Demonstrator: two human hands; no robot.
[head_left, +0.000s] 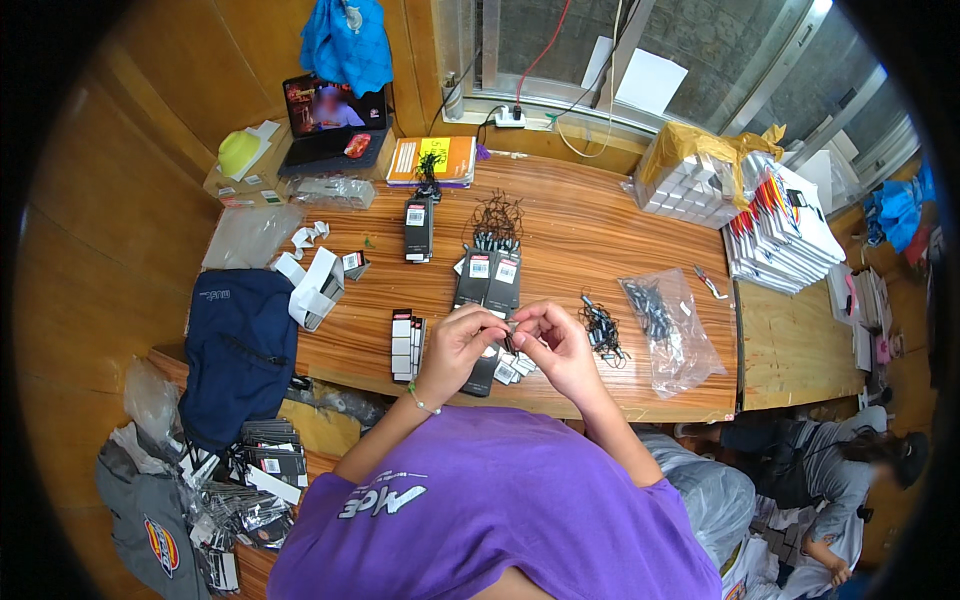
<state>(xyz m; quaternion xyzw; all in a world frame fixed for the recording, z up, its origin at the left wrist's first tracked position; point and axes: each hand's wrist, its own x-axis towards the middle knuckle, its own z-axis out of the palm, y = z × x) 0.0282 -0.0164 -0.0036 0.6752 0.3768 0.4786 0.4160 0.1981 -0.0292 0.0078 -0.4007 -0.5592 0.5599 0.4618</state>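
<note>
My left hand (459, 346) and my right hand (561, 348) meet over the table's front part, fingers pinched together. Between the fingertips is something small and dark that I cannot make out. Beneath and just beyond them lie black hang tags (487, 278) with white barcode stickers, dark cords (497, 220) fanned out at their far end. White stickers (512, 367) lie partly hidden under my right hand. Left of my left hand is a stack of black-and-white tags (404, 345). A bunch of loose black cords (602, 330) sits to the right of my right hand.
A clear plastic bag (688, 345) of cords and small red-handled snips (710, 282) lie right. Wrapped boxes (690, 180) and stacked white packets (785, 235) stand back right. More tags (419, 230), a tablet (335, 110) and a navy bag (238, 350) are left. Another person (840, 470) works at lower right.
</note>
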